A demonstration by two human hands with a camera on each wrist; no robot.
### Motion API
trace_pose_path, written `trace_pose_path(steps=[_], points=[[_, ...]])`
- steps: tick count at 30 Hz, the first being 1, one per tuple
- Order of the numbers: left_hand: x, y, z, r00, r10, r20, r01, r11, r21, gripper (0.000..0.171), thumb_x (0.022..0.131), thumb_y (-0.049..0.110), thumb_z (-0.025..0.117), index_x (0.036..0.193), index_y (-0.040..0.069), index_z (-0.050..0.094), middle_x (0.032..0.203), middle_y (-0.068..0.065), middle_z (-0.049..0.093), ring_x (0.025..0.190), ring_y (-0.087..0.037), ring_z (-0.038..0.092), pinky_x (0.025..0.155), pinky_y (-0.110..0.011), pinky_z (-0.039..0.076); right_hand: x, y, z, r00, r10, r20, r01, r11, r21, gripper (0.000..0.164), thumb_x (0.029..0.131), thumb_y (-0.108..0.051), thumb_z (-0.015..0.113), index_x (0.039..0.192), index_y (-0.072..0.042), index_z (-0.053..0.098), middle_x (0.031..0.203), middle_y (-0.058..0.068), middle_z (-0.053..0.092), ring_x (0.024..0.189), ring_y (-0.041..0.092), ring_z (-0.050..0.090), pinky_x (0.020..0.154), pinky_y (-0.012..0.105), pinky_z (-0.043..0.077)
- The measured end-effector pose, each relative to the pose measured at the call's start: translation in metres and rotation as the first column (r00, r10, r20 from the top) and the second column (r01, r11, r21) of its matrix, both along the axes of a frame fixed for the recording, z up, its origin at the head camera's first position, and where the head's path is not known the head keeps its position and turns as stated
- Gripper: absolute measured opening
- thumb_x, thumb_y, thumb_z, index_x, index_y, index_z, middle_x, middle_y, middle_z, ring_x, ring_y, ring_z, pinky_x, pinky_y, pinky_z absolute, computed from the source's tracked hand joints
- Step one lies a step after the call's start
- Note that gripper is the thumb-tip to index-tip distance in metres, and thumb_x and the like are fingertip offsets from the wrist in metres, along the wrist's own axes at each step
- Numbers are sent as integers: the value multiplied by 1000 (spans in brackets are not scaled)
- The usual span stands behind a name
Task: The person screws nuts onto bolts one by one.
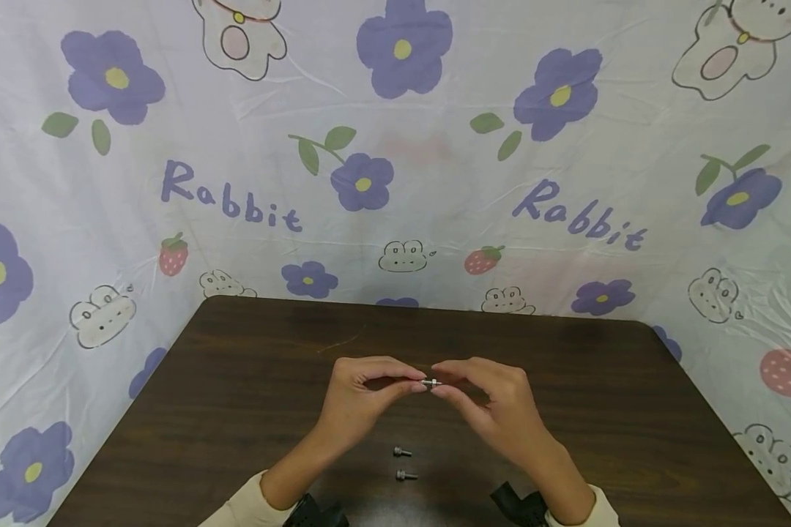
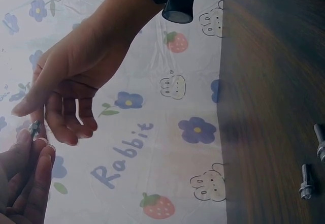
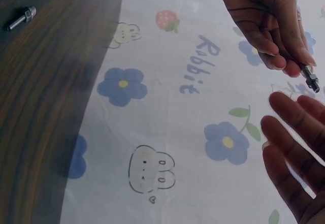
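Observation:
Thumb and forefinger of my left hand (image 1: 358,399) pinch a small silver bolt (image 3: 304,69), whose threaded end sticks out past the fingertips. A hex nut (image 3: 312,78) sits on that threaded end. My right hand (image 1: 497,399) is held close by on the right, its thumb and forefinger spread on either side of the nut. In the right wrist view a gap shows between the right fingers (image 3: 287,107) and the nut, and that hand holds nothing. The bolt's head is hidden by my left fingers.
Two more bolts with cylindrical heads, an upper bolt (image 1: 402,451) and a lower bolt (image 1: 406,476), lie on the dark wooden table (image 1: 250,380) between my forearms. A patterned cloth (image 1: 435,183) hangs behind the table and along its sides.

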State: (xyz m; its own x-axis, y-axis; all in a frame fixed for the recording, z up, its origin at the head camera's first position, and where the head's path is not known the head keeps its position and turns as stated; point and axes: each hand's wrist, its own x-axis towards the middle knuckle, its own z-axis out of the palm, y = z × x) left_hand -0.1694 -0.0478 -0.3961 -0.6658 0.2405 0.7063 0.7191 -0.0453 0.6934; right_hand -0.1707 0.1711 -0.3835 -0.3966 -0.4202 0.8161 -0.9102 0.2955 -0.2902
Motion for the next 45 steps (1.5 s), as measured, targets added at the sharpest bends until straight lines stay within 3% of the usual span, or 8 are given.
trace_pose_path(steps=[3,7,20,45], points=[[0,0,0,1000,11,0,-11,1000,-6,9,87,5,79,96,3,80,91,-6,78,82,-19,75,68,-35,62,0,-1,1,999,28,-22,-28,1000,-10,29,98,-29,70,109,-3,74,91,6,76,76,16,73,70,23,59],[0,0,-1,1000,0,5,0,1000,5,9,87,4,79,96,2,80,92,-7,78,83,-20,75,68,-38,63,0,-2,2,996,70,-52,-70,998,-3,22,98,-22,71,108,-3,74,94,7,76,78,17,73,69,24,59],[-2,0,-1,999,-43,-9,43,999,16,11,87,0,78,98,-1,79,94,-10,78,85,-22,76,69,-38,63,-2,-2,0,993,51,-103,-52,999,-11,18,99,-21,69,103,-5,76,91,4,76,78,14,73,67,24,59],[0,1,-2,998,-63,-30,63,998,14,10,87,-1,77,97,-2,78,93,-10,77,82,-22,75,70,-37,63,0,-1,-3,998,54,-11,-54,998,16,16,101,-17,66,93,-8,77,84,0,74,73,11,71,67,23,59]])
